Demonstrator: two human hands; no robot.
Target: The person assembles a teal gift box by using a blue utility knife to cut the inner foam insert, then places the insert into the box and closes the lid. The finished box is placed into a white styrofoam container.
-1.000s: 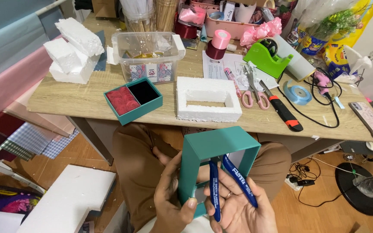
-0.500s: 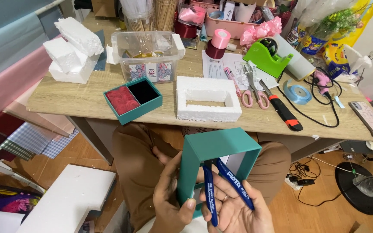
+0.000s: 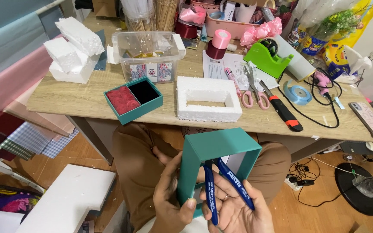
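Observation:
A teal box frame (image 3: 221,149) stands upright over my lap, its open side facing me. My left hand (image 3: 171,194) grips its left wall, thumb in front. My right hand (image 3: 238,209) holds blue-handled cutting pliers (image 3: 225,181) whose tip reaches up inside the frame, near its top wall. The jaws are hidden behind the frame's edge.
On the wooden table (image 3: 83,101) lie a teal box with red roses (image 3: 132,99), a white foam frame (image 3: 208,97), foam blocks (image 3: 72,49), a clear plastic tub (image 3: 150,49), scissors (image 3: 255,88), a utility knife (image 3: 283,112), a green tape dispenser (image 3: 266,58) and a phone (image 3: 370,118). A foam sheet (image 3: 70,200) rests on the floor at left.
The teal frame has tilted slightly and the pliers have shifted a little inside it. Both hands keep their hold.

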